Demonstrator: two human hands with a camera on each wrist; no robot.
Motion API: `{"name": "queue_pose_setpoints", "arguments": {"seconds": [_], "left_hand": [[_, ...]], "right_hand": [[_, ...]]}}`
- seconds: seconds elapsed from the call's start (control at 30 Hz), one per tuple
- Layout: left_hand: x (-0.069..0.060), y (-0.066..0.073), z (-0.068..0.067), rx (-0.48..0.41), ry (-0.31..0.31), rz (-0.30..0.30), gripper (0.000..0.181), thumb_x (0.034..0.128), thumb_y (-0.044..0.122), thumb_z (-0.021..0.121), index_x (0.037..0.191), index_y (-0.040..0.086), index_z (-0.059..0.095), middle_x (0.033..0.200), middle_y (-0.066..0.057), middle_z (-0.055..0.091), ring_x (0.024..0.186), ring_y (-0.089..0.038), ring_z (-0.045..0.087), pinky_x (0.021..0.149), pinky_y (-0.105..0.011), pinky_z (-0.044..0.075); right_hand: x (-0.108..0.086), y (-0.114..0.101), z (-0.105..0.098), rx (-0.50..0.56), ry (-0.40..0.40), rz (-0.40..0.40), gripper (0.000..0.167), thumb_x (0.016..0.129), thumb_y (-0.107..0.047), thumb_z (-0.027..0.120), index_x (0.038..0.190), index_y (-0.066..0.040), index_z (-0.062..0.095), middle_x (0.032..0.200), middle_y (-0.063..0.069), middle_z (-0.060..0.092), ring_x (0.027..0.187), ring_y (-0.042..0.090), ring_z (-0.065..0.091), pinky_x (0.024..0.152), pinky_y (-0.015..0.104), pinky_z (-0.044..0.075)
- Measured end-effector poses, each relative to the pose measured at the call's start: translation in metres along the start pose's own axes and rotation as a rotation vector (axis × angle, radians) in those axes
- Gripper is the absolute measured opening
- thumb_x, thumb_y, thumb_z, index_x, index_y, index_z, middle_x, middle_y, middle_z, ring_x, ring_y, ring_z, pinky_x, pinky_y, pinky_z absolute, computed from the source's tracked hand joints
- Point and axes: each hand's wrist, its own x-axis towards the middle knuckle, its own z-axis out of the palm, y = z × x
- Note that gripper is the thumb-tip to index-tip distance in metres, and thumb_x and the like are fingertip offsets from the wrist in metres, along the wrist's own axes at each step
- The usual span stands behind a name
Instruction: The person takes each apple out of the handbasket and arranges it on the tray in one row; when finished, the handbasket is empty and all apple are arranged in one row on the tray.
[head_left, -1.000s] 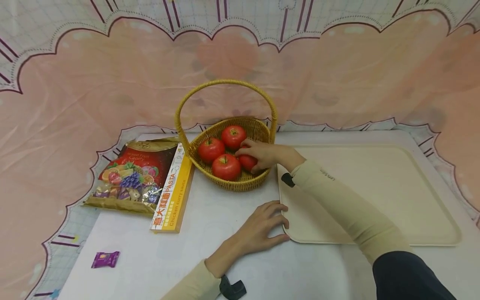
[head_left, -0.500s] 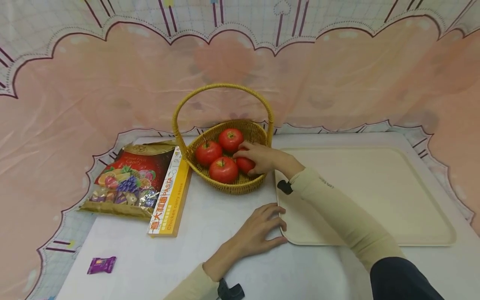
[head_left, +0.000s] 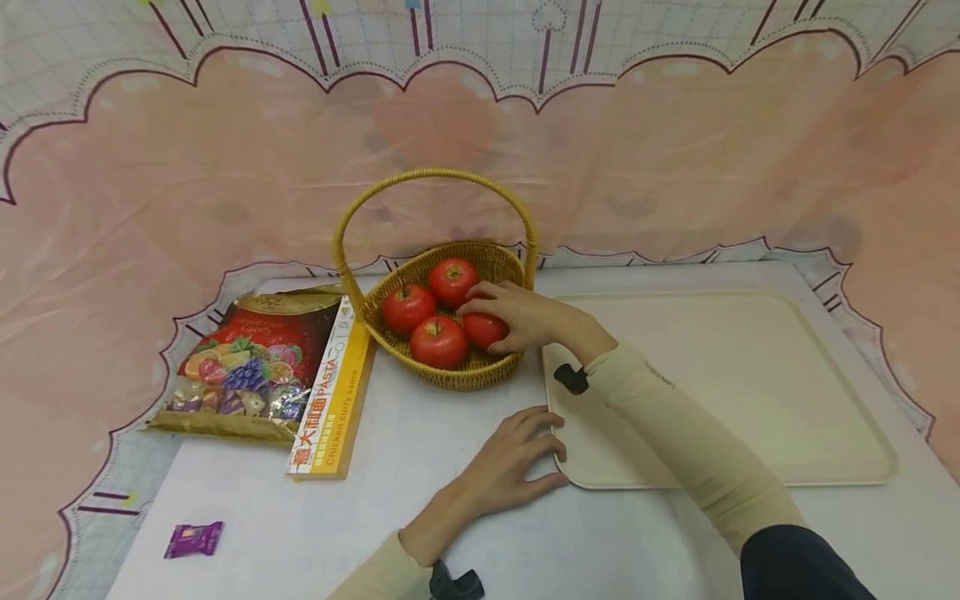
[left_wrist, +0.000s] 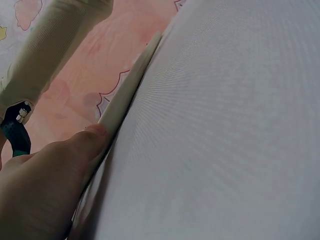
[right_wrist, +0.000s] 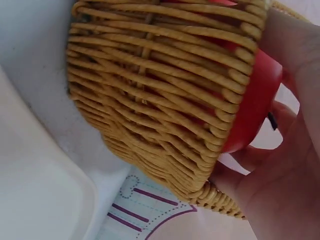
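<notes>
Several red apples lie in the yellow wicker basket (head_left: 468,379) with its tall handle, such as the front apple (head_left: 438,342). My right hand (head_left: 528,317) reaches over the basket's right side and grips the rightmost apple (head_left: 483,331), fingers on its far side and thumb near the rim. In the right wrist view this apple (right_wrist: 257,100) shows past the basket's woven wall (right_wrist: 155,85). My left hand (head_left: 502,467) holds the near left corner of the cream tray (head_left: 720,383), fingers bent over its edge. The left wrist view shows the thumb (left_wrist: 87,142) against the tray edge (left_wrist: 127,95).
Left of the basket, a yellow pasta box (head_left: 333,400) leans against a red and gold candy bag (head_left: 251,358). One purple wrapped candy (head_left: 193,540) lies near the front left of the white table (head_left: 300,533). A patterned pink cloth (head_left: 637,167) hangs behind.
The head view has shifted slightly, so everything sits a little further left. Both hands keep their places, the right on the apple and the left at the tray corner.
</notes>
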Motion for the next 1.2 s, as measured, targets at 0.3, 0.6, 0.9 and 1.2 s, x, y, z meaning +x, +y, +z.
{"name": "queue_pose_setpoints", "arguments": {"seconds": [0.3,0.6,0.9,1.2], "left_hand": [[0.000,-0.001,0.000,0.000,0.006,0.000,0.021,0.0844,0.043,0.068,0.098,0.029,0.059,0.133,0.004,0.049,0.136,-0.021,0.037,0.112,-0.039,0.033],[0.000,0.000,-0.002,-0.006,0.005,-0.006,0.021,0.0848,0.044,0.067,0.097,0.029,0.060,0.133,0.004,0.049,0.135,-0.022,0.037,0.111,-0.040,0.034],[0.001,0.000,-0.001,-0.009,0.020,0.010,0.021,0.0843,0.043,0.068,0.097,0.028,0.060,0.131,0.003,0.050,0.134,-0.022,0.039,0.109,-0.040,0.035],[0.001,0.000,0.000,0.012,0.006,0.007,0.022,0.0847,0.045,0.067,0.097,0.029,0.059,0.133,0.003,0.050,0.134,-0.023,0.039,0.111,-0.040,0.034]], "right_hand": [[-0.011,-0.004,0.002,0.101,0.077,0.012,0.062,0.084,-0.031,0.069,0.140,-0.020,0.044,0.141,0.007,0.037,0.127,0.026,0.039,0.104,0.046,0.041],[-0.023,-0.003,0.007,0.211,0.170,0.020,0.061,0.084,-0.036,0.069,0.138,-0.024,0.043,0.142,0.005,0.036,0.127,0.025,0.040,0.100,0.046,0.045],[-0.036,-0.006,0.009,0.233,0.291,0.001,0.058,0.086,-0.039,0.066,0.138,-0.026,0.044,0.143,0.008,0.035,0.126,0.025,0.043,0.098,0.045,0.046],[-0.055,-0.008,0.016,0.384,0.421,0.024,0.064,0.084,-0.037,0.070,0.141,-0.028,0.042,0.146,0.002,0.033,0.124,0.024,0.047,0.094,0.046,0.049]]}}
